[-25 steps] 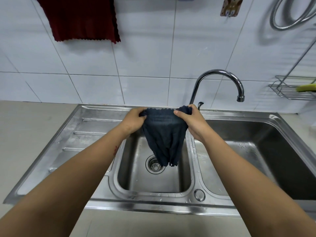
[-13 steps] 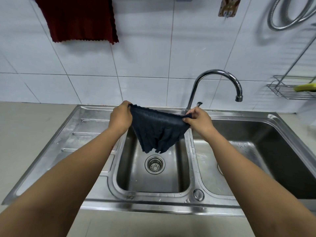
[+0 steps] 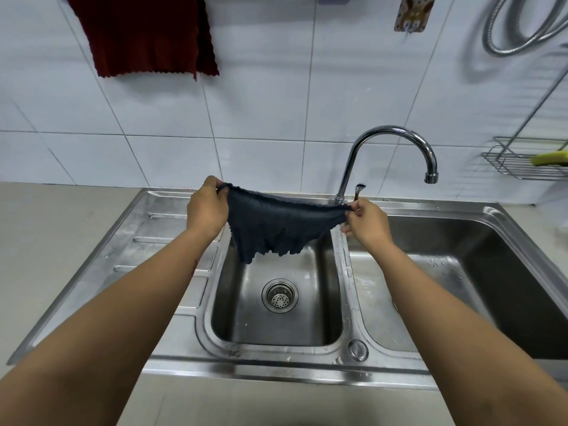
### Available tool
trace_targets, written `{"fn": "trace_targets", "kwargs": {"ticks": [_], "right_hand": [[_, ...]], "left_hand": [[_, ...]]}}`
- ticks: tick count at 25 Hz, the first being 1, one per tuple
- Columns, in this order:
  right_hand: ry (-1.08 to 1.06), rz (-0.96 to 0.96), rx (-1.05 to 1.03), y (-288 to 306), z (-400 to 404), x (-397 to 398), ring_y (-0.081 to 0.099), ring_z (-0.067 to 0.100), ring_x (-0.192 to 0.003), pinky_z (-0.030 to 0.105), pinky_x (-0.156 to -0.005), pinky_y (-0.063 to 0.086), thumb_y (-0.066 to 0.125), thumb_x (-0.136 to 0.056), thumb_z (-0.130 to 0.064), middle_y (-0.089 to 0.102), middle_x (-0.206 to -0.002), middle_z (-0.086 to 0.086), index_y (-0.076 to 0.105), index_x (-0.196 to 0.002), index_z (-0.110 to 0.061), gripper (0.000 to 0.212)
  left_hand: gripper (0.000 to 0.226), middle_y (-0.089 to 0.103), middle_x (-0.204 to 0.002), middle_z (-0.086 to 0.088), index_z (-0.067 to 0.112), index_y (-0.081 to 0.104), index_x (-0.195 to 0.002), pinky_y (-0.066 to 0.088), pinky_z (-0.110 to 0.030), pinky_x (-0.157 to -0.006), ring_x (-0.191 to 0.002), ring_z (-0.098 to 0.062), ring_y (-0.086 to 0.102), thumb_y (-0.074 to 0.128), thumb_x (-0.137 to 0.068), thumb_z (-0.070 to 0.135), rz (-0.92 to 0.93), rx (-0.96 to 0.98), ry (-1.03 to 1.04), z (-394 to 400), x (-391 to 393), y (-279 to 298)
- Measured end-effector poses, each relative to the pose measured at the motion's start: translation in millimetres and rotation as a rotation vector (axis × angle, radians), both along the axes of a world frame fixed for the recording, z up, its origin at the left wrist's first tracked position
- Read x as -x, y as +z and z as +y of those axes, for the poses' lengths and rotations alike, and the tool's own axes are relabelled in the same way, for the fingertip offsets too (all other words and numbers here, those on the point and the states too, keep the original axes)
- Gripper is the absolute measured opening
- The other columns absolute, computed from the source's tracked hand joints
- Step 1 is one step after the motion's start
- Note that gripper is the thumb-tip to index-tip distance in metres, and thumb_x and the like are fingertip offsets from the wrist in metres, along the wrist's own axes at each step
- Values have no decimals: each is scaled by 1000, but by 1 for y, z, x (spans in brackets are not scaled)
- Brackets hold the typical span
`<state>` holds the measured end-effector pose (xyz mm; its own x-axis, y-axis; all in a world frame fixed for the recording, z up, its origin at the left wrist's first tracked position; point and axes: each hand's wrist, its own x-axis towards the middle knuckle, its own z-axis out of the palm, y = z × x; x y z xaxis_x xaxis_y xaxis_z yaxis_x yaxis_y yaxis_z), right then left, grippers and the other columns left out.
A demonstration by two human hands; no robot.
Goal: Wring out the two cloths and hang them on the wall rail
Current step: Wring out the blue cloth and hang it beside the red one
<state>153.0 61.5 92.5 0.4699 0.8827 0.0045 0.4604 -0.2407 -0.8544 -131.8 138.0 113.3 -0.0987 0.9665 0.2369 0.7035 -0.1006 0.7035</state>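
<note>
Hanging cloth: a dark blue cloth (image 3: 276, 227) is stretched between both hands above the small left sink basin (image 3: 276, 305), its top edge pulled nearly straight and its lower part sagging in ragged folds toward the drain strainer (image 3: 279, 295) without reaching it.
Left hand: the left hand (image 3: 206, 207) pinches the cloth's upper left corner, fingers curled closed around the fabric, over the edge of the ribbed draining board (image 3: 147, 241).
Right hand: the right hand (image 3: 367, 222) grips the upper right corner between thumb and fingers, just in front of the base of the chrome tap (image 3: 387, 155).
Second cloth: a dark red cloth (image 3: 144, 32) hangs flat against the white tiled wall (image 3: 276, 103), high and to the left, well apart from both hands; its support lies above the picture's top edge.
</note>
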Motion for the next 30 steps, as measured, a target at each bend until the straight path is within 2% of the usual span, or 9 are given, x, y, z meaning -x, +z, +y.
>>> {"fn": "trace_targets", "kwargs": {"ticks": [3,6,9,10,12,14,17,21,30], "right_hand": [[-101,-172,-229,8,-1,1,66,24,-78,24,-64,45,49,-95,-15,64,-98,8,61,-96,-17,13],[-232,-390,-531,16,-5,9,50,16,-73,25,-65,35,46,-94,-22,51,-96,0,59,-99,-22,15],[123,-471,93,6,-8,5,57,23,-64,29,-57,43,44,-92,-16,66,-92,6,56,-95,-21,14],[98,-353,142,6,-9,2,60,23,-60,28,-54,46,44,-93,-14,68,-90,8,55,-96,-18,13],[-126,-100,-138,15,-7,1,64,23,-56,25,-51,48,42,-96,-14,70,-84,8,51,-95,-18,9],[-212,-104,-403,25,-4,6,66,17,-56,23,-53,48,40,-98,-16,70,-80,0,43,-91,-25,11],[45,-168,-244,28,-4,13,68,23,-66,33,-67,51,39,-94,-10,71,-81,-2,46,-91,-24,16],[-114,-250,-282,22,-12,2,67,32,-74,41,-69,51,41,-96,-16,71,-84,6,46,-93,-21,8],[-116,-308,-187,16,-19,-5,57,30,-72,35,-63,38,40,-98,-19,69,-84,9,47,-97,-12,10]], "left_hand": [[14,65,-97,-9,11,58,-97,39,-31,-69,-84,-28,56,48,-97,22,-51,-156,8,-2,0,8],[16,54,-98,-7,13,53,-98,37,-32,-66,-84,-27,53,43,-98,26,-1,-415,25,-11,-3,16],[19,63,-96,-15,17,54,-107,44,-38,-65,-87,-37,59,41,-98,28,549,-122,-191,-12,3,1],[18,65,-89,-16,17,52,-103,43,-37,-63,-83,-38,60,41,-98,30,538,-47,-178,-11,7,1],[18,64,-79,-14,16,47,-94,41,-37,-60,-73,-38,57,40,-99,31,237,-109,-85,-8,5,13],[16,67,-79,-11,16,44,-93,44,-39,-61,-70,-36,57,39,-99,30,81,-275,-52,-8,-2,23],[14,70,-84,-11,16,48,-95,49,-43,-66,-76,-37,61,41,-97,28,305,-234,-202,-10,-7,23],[15,66,-70,-13,19,43,-95,50,-45,-59,-64,-39,60,39,-99,33,194,-294,-119,-13,6,18],[28,57,-62,-15,13,36,-91,39,-37,-49,-55,-37,52,33,-101,39,302,-228,-35,-17,9,15]]}}
